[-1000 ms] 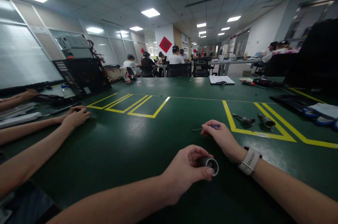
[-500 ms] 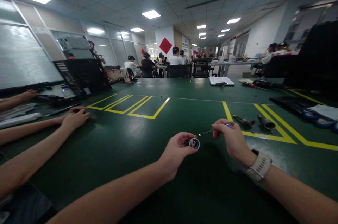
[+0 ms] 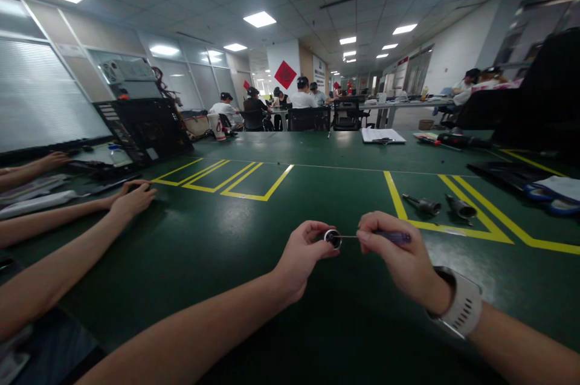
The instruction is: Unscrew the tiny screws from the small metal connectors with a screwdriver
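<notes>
Between the thumb and fingers of my left hand [image 3: 304,258] is a small round metal connector [image 3: 332,239], its open end turned to the right and toward me. My right hand [image 3: 393,255], with a pale watch on its wrist, is closed around the purple handle of a screwdriver [image 3: 399,237]. The thin shaft points left, and its tip reaches into the connector's open face; the exact contact is too small to see. Beyond my right hand, two metal connector shells, a left one [image 3: 425,206] and a right one [image 3: 461,208], lie inside a yellow taped outline.
A co-worker's hands [image 3: 132,199] rest on the green table [image 3: 217,240] at left. Farther back are a clipboard with paper [image 3: 383,136], a paper cup [image 3: 217,127] and a black computer case [image 3: 145,128]. Blue-handled scissors [image 3: 550,199] lie at right.
My right hand has turned the screwdriver level and brought its tip left into the connector. My left hand still holds the connector, tilted slightly more to the right.
</notes>
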Demonstrator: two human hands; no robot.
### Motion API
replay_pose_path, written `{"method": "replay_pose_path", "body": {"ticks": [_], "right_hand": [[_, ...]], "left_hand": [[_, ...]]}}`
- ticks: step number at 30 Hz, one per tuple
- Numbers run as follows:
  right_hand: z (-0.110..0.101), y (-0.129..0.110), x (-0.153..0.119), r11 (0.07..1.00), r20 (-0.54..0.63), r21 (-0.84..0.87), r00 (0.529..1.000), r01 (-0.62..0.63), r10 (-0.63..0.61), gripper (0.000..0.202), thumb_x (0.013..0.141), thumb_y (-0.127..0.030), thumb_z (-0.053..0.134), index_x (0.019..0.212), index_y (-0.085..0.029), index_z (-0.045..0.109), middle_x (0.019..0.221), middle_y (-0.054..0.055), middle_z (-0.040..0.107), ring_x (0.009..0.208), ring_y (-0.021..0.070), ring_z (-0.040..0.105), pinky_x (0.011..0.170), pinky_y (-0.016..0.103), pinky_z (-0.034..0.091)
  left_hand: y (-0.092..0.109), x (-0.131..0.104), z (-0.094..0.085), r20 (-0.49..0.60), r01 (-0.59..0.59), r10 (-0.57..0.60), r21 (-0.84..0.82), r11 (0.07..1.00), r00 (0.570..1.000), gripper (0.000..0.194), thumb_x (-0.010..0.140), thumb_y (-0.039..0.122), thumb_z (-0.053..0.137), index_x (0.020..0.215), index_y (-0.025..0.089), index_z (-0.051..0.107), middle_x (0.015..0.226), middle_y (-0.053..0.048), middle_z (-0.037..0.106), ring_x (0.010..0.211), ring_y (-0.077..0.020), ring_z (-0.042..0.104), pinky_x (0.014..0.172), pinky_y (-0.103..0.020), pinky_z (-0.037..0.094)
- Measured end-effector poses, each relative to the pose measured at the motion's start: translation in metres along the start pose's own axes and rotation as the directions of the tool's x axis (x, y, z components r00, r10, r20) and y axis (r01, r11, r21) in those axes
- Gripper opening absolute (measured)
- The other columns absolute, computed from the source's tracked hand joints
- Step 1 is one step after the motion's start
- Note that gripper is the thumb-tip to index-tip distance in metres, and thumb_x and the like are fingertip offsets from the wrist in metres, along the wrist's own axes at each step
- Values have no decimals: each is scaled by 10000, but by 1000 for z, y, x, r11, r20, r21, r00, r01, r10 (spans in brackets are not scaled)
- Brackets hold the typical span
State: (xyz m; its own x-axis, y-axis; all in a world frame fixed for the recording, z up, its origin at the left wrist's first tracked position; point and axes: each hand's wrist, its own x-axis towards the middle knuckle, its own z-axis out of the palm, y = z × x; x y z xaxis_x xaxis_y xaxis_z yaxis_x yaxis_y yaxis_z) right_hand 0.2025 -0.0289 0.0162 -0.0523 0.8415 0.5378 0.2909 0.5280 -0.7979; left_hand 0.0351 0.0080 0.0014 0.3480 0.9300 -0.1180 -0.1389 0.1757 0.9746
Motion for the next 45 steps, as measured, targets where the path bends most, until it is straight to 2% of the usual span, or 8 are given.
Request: {"method": "replay_pose_path", "body": {"ticks": [8,19,29,33,37,39,41,45], "right_hand": [[2,-3,0,990,44,-117,996,78,-73,207,810,-255,496,612,-192,504,594,-7,494,573,139,474,533,283,353],[5,-8,0,967,83,-158,979,198,-186,194,812,-186,500,619,-192,489,598,-16,489,590,128,476,557,272,361],[6,-8,-2,972,68,-151,982,182,-174,179,790,-198,513,610,-190,512,597,-15,506,578,129,479,547,275,359],[1,-2,1,998,-48,-54,999,20,-23,204,781,-243,521,582,-199,519,548,-23,495,538,132,467,515,278,349],[-6,18,11,984,-198,111,967,-142,161,189,757,-268,566,583,-197,539,522,-26,507,532,133,465,541,288,359],[-8,31,15,952,-242,220,933,-213,264,169,735,-285,597,599,-192,557,525,-20,530,537,139,481,554,294,371],[-9,44,18,904,-231,315,900,-290,369,161,717,-310,626,629,-184,579,557,-8,562,561,147,505,570,301,386],[-7,60,16,829,-175,411,859,-380,481,172,703,-328,663,661,-177,594,599,5,600,591,154,538,612,314,413]], "left_hand": [[-3,-1,-1,20,-23,21,107,994,1000,200,747,151,619,944,133,587,986,-65,615,843,-160,621,797,-334,522],[-2,0,5,1,-76,77,186,980,997,185,766,77,512,913,110,620,890,-64,642,781,-141,613,714,-292,536],[-5,2,1,27,-90,86,193,977,996,166,769,112,533,906,125,625,896,-55,636,781,-139,615,741,-309,541],[-5,11,0,4,-95,96,177,980,995,157,751,113,566,897,141,618,902,-58,636,811,-160,618,770,-349,532],[-15,44,-14,-41,-177,197,288,941,980,466,624,-30,626,1045,167,593,1041,-70,619,934,-173,605,903,-357,460],[-20,67,-25,-56,-226,277,440,869,959,520,618,-64,600,1084,166,585,1084,-77,598,977,-174,587,927,-351,434],[-20,88,-35,-29,-276,386,651,707,922,469,644,-30,606,1075,155,594,1099,-83,568,987,-176,568,918,-347,428],[-8,113,-40,20,-304,432,739,601,902,354,624,85,699,966,154,636,1029,-66,545,963,-206,533,899,-379,411]]}}
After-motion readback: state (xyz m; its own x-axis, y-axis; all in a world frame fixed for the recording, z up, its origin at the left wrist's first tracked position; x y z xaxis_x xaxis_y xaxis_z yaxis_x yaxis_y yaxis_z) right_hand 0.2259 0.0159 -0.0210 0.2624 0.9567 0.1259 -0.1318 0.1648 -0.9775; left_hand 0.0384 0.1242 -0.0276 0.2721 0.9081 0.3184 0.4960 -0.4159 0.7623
